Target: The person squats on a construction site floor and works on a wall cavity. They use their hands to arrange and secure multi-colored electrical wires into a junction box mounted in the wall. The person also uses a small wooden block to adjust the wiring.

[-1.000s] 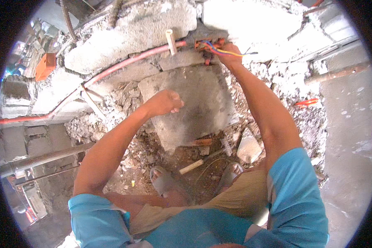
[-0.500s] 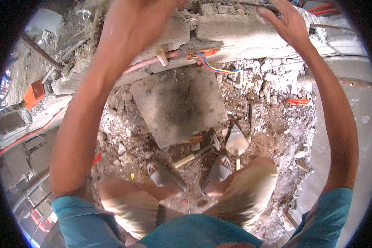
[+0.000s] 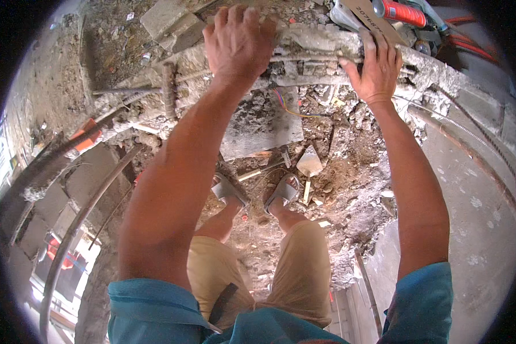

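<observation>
Both arms reach forward to a broken masonry wall [image 3: 304,40] with a rough top. My left hand [image 3: 238,46] lies on the wall top with its fingers apart and nothing held. To its right, my right hand [image 3: 378,69] rests on the same top, fingers stretched over it and thumb apart, also holding nothing. A thin rusty bar [image 3: 304,58] runs along the wall between the hands. Below them, coloured wires [image 3: 282,102] hang in front of a grey slab [image 3: 261,129]. A trowel [image 3: 309,162] and a hammer with a pale handle [image 3: 252,174] lie on the rubble near my feet.
Beyond the wall are a concrete block [image 3: 169,24], a red can [image 3: 404,12], a cardboard piece [image 3: 375,20] and orange hoses [image 3: 470,46]. Bent steel bars [image 3: 80,223] and an orange electrical box [image 3: 89,135] stick out at left. A rusty bar [image 3: 470,152] slants along the right.
My hands have come down onto the wall top, the left from a blurred reach. My legs are straighter, and the view has shifted so more beyond the wall shows.
</observation>
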Demonstrator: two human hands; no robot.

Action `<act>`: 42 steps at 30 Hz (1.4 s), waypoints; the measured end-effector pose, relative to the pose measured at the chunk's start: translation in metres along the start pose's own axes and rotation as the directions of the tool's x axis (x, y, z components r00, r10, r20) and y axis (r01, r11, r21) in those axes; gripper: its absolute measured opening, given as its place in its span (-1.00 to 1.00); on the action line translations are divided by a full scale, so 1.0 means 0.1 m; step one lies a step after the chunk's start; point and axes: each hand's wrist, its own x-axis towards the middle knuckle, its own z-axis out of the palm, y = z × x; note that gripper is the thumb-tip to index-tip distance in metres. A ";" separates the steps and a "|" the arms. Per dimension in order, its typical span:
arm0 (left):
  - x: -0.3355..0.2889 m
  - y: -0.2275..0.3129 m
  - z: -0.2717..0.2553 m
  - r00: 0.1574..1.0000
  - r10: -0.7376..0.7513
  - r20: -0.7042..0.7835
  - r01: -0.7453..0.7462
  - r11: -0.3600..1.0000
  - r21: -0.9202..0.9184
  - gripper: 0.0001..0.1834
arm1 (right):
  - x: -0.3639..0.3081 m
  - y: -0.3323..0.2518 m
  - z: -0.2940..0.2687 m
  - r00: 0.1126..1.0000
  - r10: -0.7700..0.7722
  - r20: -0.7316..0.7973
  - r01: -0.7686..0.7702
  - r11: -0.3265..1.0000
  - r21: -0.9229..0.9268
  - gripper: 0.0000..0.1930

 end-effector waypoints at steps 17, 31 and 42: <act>-0.31 0.12 -0.25 0.961 0.054 -0.271 -0.166 0.895 -0.414 -0.69 | 0.03 0.09 0.02 1.000 -0.010 0.006 0.008 0.983 0.184 -0.11; -2.19 0.34 1.42 0.581 -0.497 0.644 0.664 -0.168 -0.728 -0.58 | -0.02 0.09 0.10 0.999 -0.041 0.004 0.040 0.992 0.121 -0.13; -1.95 0.31 1.58 0.363 -0.370 0.855 0.207 -0.863 -0.462 -0.69 | 0.05 -0.04 -0.08 0.996 0.003 0.084 -0.005 1.000 0.017 -0.14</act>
